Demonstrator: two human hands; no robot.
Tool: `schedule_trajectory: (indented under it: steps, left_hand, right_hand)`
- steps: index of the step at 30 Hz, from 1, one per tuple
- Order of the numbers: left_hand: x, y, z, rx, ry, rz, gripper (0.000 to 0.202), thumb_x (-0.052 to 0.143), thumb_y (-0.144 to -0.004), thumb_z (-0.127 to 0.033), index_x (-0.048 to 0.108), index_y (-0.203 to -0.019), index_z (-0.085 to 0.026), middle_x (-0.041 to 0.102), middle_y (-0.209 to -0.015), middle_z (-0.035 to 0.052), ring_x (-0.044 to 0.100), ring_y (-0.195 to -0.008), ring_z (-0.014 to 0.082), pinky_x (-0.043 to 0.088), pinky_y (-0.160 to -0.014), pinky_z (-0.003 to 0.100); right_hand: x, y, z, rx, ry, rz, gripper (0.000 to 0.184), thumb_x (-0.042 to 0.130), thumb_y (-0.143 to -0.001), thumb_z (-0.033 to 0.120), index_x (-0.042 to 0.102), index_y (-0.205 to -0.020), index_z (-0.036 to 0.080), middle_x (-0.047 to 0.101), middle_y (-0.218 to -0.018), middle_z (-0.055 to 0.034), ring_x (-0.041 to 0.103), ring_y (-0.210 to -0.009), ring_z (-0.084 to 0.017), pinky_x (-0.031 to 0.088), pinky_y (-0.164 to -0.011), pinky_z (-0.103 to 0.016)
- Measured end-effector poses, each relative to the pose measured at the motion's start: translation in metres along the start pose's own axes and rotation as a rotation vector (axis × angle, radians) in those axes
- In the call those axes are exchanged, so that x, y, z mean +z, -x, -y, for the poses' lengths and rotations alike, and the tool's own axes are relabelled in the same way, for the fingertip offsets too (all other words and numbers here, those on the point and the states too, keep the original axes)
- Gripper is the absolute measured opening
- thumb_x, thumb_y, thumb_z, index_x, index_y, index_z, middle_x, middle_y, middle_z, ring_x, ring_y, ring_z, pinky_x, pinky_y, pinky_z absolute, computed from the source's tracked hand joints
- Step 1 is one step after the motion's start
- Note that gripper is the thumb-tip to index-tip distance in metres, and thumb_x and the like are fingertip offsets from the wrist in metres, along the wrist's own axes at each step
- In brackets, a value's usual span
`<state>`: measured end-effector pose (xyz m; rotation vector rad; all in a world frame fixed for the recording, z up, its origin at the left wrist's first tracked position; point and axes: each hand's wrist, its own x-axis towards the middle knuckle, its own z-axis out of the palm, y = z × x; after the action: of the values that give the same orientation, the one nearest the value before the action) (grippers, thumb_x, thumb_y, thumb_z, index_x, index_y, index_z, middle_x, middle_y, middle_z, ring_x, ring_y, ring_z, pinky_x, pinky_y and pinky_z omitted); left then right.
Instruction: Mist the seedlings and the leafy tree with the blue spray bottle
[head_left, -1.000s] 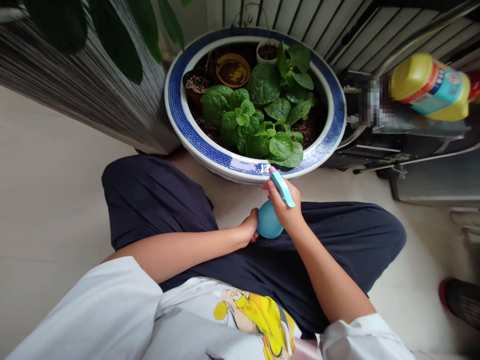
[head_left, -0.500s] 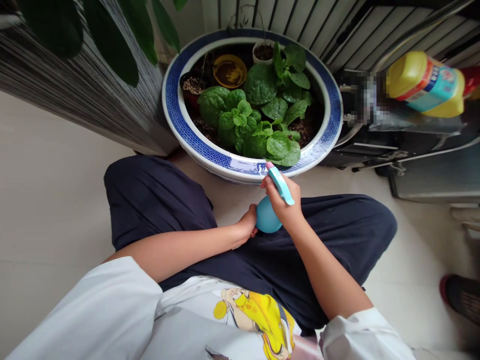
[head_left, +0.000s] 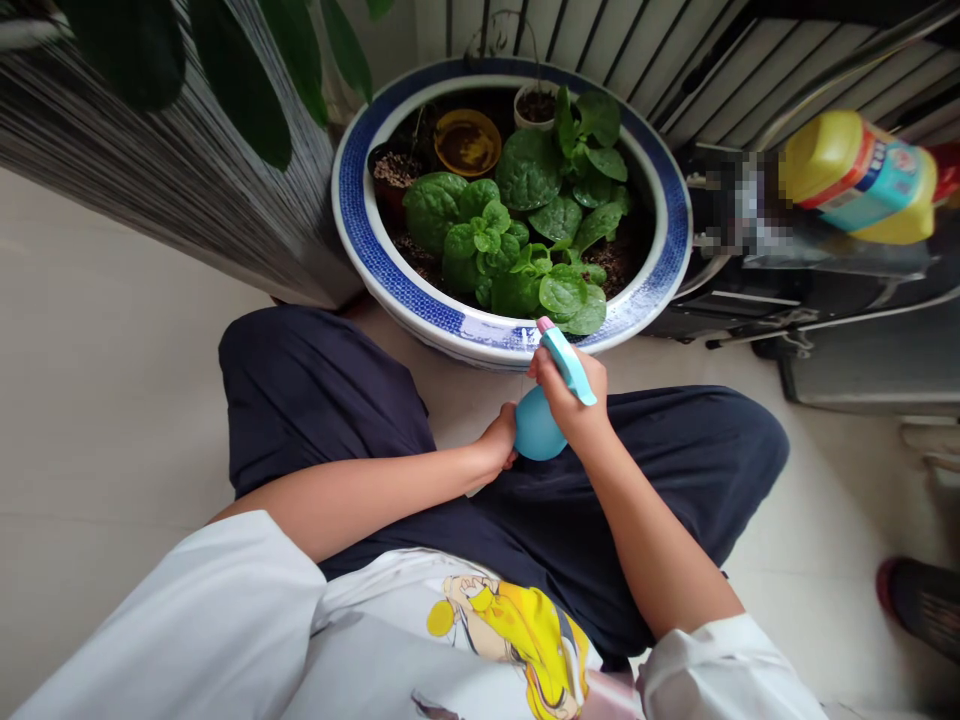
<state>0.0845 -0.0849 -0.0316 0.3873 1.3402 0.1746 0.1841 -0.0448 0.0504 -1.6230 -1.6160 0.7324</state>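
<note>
A blue spray bottle (head_left: 538, 428) with a light-blue trigger head and pink nozzle is between my hands, over my crossed legs. My right hand (head_left: 582, 398) is wrapped round its neck and trigger, the nozzle pointing at the plants. My left hand (head_left: 500, 440) is closed against the bottle's left side near its base; some fingers are hidden. Just ahead stands a blue-and-white ceramic planter (head_left: 367, 240). Wet-looking green leafy plants (head_left: 491, 240) grow in it, and the nozzle is close to its front rim.
Inside the planter are a yellow dish (head_left: 467, 142), a small white pot (head_left: 534, 105) and a dark pot (head_left: 395, 170). Dark leaves (head_left: 236, 85) hang at the upper left. A yellow jug (head_left: 862, 178) lies tilted at the right, near metal tubing. A shoe (head_left: 919, 597) shows at the right edge.
The whole view has shifted slightly, so the planter appears a little further right. Both hands keep their hold on the spray bottle, with hardly any movement of their own.
</note>
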Motion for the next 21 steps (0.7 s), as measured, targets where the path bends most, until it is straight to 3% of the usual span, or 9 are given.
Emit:
schedule_trajectory:
  steps: [4, 7, 9, 15, 19, 21]
  left_hand:
    - [0.001, -0.001, -0.001, -0.036, 0.020, -0.017, 0.057, 0.015, -0.094, -0.065, 0.038, -0.064, -0.023, 0.029, -0.044, -0.0051, 0.028, -0.037, 0.0108, 0.020, -0.040, 0.024]
    - [0.000, -0.004, 0.001, -0.057, 0.037, -0.031, 0.057, 0.015, -0.094, -0.066, 0.041, -0.068, -0.023, 0.030, -0.046, -0.0052, 0.029, -0.037, 0.0111, 0.019, -0.040, 0.023]
    - [-0.001, -0.005, 0.003, -0.063, 0.045, -0.043, 0.057, 0.014, -0.094, -0.066, 0.042, -0.070, -0.023, 0.030, -0.046, -0.0051, 0.029, -0.038, 0.0117, 0.019, -0.041, 0.024]
    - [-0.005, -0.002, 0.007, -0.105, 0.088, -0.051, 0.055, 0.014, -0.095, -0.063, 0.042, -0.070, -0.022, 0.028, -0.045, -0.0057, 0.027, -0.037, 0.0115, 0.018, -0.042, 0.024]
    - [-0.009, 0.006, 0.009, -0.150, 0.142, -0.052, 0.052, 0.015, -0.096, -0.059, 0.040, -0.070, -0.022, 0.028, -0.046, -0.0062, 0.026, -0.037, 0.0104, 0.016, -0.042, 0.022]
    - [-0.012, 0.010, 0.010, -0.182, 0.173, -0.051, 0.050, 0.014, -0.098, -0.055, 0.037, -0.068, -0.022, 0.028, -0.046, -0.0063, 0.025, -0.036, 0.0096, 0.015, -0.042, 0.021]
  right_hand:
    - [0.000, -0.006, -0.003, 0.001, -0.042, 0.090, 0.033, 0.050, -0.091, 0.048, 0.067, -0.082, 0.022, 0.068, -0.077, -0.0048, 0.062, -0.073, -0.023, 0.047, -0.069, -0.033]
    - [0.000, -0.012, -0.005, -0.047, -0.148, 0.212, 0.036, 0.056, -0.088, 0.051, 0.068, -0.106, 0.022, 0.070, -0.104, -0.0071, 0.064, -0.094, -0.026, 0.049, -0.082, -0.036]
    - [0.001, -0.015, -0.005, -0.078, -0.218, 0.282, 0.040, 0.059, -0.087, 0.051, 0.065, -0.114, 0.023, 0.069, -0.111, -0.0072, 0.063, -0.097, -0.025, 0.049, -0.085, -0.036]
    - [0.013, -0.019, -0.004, -0.032, -0.202, 0.307, 0.030, 0.052, -0.091, 0.047, 0.065, -0.082, 0.021, 0.066, -0.077, -0.0033, 0.059, -0.069, -0.019, 0.047, -0.066, -0.032]
    - [0.026, -0.018, -0.002, -0.018, -0.198, 0.353, 0.029, 0.053, -0.089, 0.045, 0.062, -0.074, 0.022, 0.063, -0.069, -0.0021, 0.058, -0.066, -0.019, 0.045, -0.064, -0.031]
    - [0.032, -0.018, 0.000, -0.037, -0.207, 0.413, 0.026, 0.055, -0.089, 0.045, 0.063, -0.078, 0.022, 0.064, -0.073, -0.0024, 0.058, -0.068, -0.020, 0.045, -0.066, -0.032]
